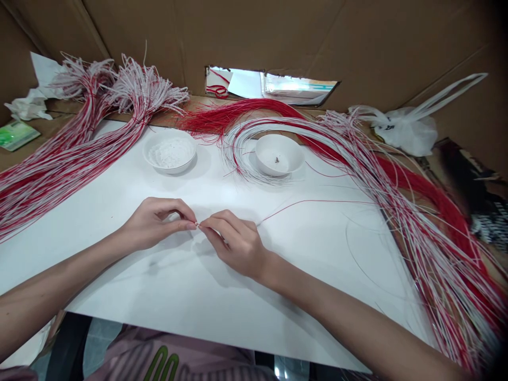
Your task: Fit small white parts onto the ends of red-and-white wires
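Near the middle of the white board [166, 286], my left hand [159, 222] pinches a tiny pale piece between thumb and fingertips. Close against it on the right, my right hand [234, 238] is closed on the same spot, at the end of a thin red strand [305, 201]. That strand trails from behind my right hand toward the long bundle on the right. What exactly the fingertips hold is too small to make out. Beyond my hands stand a white bowl of white material [170, 153] and a second white bowl [280, 156] with a small dark bit inside.
Red and white strand bundles [91, 148] lie at the left, with more strands [416, 233] along the right. A loose red bundle [246, 108] crosses the back. Cardboard walls [278, 37] enclose the board; a plastic bag [408, 129] sits back right.
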Demonstrator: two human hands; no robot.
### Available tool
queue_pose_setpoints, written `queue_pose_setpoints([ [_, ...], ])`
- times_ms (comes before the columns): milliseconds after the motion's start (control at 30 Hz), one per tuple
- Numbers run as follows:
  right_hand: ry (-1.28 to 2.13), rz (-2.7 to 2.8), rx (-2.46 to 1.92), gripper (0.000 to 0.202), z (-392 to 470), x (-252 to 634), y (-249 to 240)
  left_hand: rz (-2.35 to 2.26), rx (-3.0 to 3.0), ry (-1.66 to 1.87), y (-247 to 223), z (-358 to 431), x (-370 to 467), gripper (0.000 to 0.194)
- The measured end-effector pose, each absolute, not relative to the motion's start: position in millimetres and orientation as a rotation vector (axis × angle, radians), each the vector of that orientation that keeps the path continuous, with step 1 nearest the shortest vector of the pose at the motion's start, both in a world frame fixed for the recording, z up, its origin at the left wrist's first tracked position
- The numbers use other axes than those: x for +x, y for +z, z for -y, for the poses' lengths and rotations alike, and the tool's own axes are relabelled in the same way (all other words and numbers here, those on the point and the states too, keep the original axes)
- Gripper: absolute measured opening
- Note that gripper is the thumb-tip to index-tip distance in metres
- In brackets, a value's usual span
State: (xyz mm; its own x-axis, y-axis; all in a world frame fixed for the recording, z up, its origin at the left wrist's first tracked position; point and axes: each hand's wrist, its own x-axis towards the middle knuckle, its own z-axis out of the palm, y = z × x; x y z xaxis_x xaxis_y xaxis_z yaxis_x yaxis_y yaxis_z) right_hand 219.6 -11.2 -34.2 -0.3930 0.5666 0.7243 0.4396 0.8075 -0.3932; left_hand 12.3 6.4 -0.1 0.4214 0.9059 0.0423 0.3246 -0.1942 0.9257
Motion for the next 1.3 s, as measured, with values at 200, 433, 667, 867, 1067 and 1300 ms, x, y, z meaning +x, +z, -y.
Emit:
queue_pose_setpoints([
  [200,0.158,2.043,-0.772,0.007,12,219,-35,-1.034,1.940,0.806,-5,-4,12,0.010],
  [433,0.221,1.999,-0.930,0.008,11,217,-32,-1.184,1.932,0.935,-4,-3,14,0.009],
  [667,0.408,1.913,-1.068,0.009,8,216,-31,-1.329,1.887,1.078,-7,-8,8,0.011],
  [867,0.500,1.889,-1.053,0.013,8,217,-32,-1.353,2.113,1.048,-4,-10,9,0.008],
  [1067,0.544,1.839,-1.024,0.017,7,218,-33,-1.506,2.488,1.398,-2,-2,13,0.019],
  [1300,0.526,1.867,-0.916,0.018,6,217,-32,-1.205,2.557,1.160,-10,7,24,0.026],
])
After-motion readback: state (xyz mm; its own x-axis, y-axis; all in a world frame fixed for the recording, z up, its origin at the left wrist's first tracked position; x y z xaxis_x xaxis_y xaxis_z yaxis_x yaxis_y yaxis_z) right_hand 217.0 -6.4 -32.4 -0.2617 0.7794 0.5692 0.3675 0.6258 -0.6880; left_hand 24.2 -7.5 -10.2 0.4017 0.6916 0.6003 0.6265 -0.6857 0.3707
